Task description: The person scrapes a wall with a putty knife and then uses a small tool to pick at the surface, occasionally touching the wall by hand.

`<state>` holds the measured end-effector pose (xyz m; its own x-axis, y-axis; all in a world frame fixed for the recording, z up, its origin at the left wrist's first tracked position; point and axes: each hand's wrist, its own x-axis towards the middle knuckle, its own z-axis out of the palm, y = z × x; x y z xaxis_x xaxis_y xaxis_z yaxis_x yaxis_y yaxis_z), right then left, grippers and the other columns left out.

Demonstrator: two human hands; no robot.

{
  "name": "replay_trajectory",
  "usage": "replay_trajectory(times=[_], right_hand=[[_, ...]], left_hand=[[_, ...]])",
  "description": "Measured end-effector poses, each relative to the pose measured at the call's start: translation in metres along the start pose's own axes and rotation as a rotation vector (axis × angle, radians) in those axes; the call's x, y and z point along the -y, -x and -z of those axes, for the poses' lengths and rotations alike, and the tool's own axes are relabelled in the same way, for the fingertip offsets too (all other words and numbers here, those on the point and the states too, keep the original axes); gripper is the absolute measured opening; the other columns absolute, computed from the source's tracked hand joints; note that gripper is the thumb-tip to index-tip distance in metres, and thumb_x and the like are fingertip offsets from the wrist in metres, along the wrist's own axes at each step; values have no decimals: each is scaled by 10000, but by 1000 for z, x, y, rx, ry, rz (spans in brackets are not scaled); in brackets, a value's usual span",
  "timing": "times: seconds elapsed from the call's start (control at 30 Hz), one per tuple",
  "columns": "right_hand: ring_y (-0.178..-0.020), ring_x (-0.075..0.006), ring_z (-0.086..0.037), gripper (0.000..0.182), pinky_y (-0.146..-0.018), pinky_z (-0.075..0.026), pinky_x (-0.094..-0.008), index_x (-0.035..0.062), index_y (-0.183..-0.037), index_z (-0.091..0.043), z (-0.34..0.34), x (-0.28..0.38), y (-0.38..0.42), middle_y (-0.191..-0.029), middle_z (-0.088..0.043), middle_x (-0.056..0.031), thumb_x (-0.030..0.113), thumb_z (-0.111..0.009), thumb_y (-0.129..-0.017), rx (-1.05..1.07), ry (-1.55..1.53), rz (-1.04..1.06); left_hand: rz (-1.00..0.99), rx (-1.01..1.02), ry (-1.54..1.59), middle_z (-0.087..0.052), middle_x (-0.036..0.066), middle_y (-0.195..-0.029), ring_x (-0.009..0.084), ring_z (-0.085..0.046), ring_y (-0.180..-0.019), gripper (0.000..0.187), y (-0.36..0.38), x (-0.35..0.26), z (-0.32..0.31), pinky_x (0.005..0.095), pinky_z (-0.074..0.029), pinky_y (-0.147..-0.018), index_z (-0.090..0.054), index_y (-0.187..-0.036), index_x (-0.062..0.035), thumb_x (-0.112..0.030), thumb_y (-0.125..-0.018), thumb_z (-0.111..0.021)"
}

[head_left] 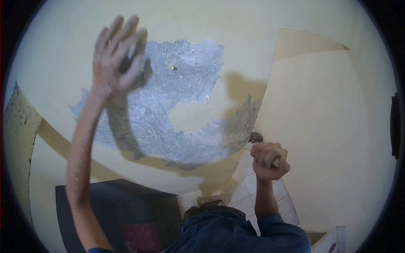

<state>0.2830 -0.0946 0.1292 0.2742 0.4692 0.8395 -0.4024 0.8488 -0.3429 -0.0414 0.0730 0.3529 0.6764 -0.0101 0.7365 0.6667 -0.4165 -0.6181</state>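
My left hand (pixel 116 55) is raised at the upper left, fingers stretched out and slightly smeared by motion. It overlaps the left edge of a bare grey patch (pixel 152 114) on the pale yellow wall (pixel 190 21), where the paint is off in ragged edges. Lower right, my right hand (pixel 270 160) is closed in a fist. A small pale bit shows between its fingers, but I cannot tell what it is. A small peg-like stub (pixel 173 67) sticks out of the grey patch.
A second wall (pixel 320 118) meets this one at a corner on the right. White floor tiles (pixel 240 192) lie below, with a dark brown lump (pixel 255 137) near the corner. A black panel-like piece (pixel 97 206) stands at the lower left, beside my body.
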Motion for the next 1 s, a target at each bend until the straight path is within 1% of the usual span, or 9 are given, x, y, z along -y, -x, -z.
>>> replay_trajectory(times=[0.13,0.2,0.3,0.4,0.5,0.53,0.7,0.9,1.0], right_hand=[[-340,-160,-242,588,-370,-215,-323,88,-486,-309,37,23,34,-402,-326,-44,424,-426,-954,-124,149,-59],[-337,-157,-238,587,-367,-211,-318,91,-485,-306,50,34,42,-399,-325,-41,426,-430,-952,-157,197,-85],[-335,-154,-238,585,-370,-219,-318,95,-484,-306,57,41,49,-398,-328,-38,427,-438,-947,-179,232,-92],[-347,-128,-214,514,-382,-197,-306,105,-505,-318,52,39,54,-401,-296,-20,355,-412,-944,-203,213,-83],[-350,-129,-212,514,-385,-201,-308,103,-504,-322,52,41,60,-403,-295,-22,353,-417,-943,-214,200,-95],[-338,-159,-262,579,-390,-250,-328,93,-483,-329,57,45,65,-398,-333,-41,423,-450,-943,-226,227,-157],[-344,-162,-273,580,-398,-253,-331,90,-484,-341,68,49,79,-404,-346,-45,424,-449,-946,-260,241,-181],[-352,-137,-229,529,-386,-225,-309,103,-512,-319,70,55,79,-413,-301,-26,353,-426,-965,-244,235,-125],[-349,-136,-228,525,-383,-227,-307,104,-510,-317,71,58,80,-411,-299,-25,344,-424,-964,-250,237,-130]], left_hand=[[110,-87,306,-630,87,-1304,265,-522,-1281,500,53,-97,4,468,-363,-1111,-619,-1297,-140,-207,-802,-633],[106,56,463,-692,86,-1121,249,-603,-1106,518,77,-155,-2,438,-454,-966,-630,-1275,-122,-191,-765,-689],[183,296,410,-693,55,-939,191,-638,-893,465,75,-189,-14,362,-472,-788,-643,-1242,-125,-199,-789,-718],[299,254,400,-661,24,-780,180,-624,-679,399,62,-188,-42,336,-450,-644,-689,-1159,-115,-155,-766,-740],[317,211,333,-634,-27,-745,119,-609,-663,407,49,-193,-55,284,-422,-619,-655,-1220,-169,-180,-821,-734],[297,216,317,-637,-27,-756,117,-610,-669,407,48,-195,-57,285,-424,-616,-658,-1214,-176,-185,-815,-740],[242,207,280,-631,-27,-786,119,-610,-683,409,51,-194,-65,295,-441,-616,-676,-1174,-194,-160,-773,-746],[157,183,267,-586,-1,-717,172,-590,-637,330,47,-191,-71,318,-450,-587,-697,-1077,-141,-107,-751,-742],[181,212,300,-598,27,-769,199,-608,-717,295,45,-196,-70,340,-474,-628,-668,-1046,-114,-103,-755,-721]])
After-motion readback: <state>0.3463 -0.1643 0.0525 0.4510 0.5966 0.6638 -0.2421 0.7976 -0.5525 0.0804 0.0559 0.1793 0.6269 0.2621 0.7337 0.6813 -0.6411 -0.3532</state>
